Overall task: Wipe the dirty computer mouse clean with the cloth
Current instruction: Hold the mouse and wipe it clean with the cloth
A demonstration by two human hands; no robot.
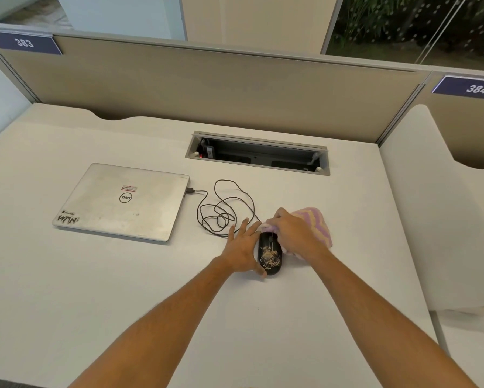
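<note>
A black wired computer mouse [269, 256] lies on the white desk [95, 275], with a patch of pale crumbs on its back. My left hand [242, 249] rests against the mouse's left side, fingers spread flat, thumb by its rear end. My right hand [294, 233] grips a pink and yellow striped cloth [317, 224] and presses part of it onto the front of the mouse. The mouse's front buttons are partly hidden under the cloth and fingers.
The mouse's black cable [224, 211] lies in loose loops and plugs into a closed silver laptop [123, 201] at the left. An open cable tray [259, 154] is sunk in the desk behind. A beige partition [207, 82] stands at the back.
</note>
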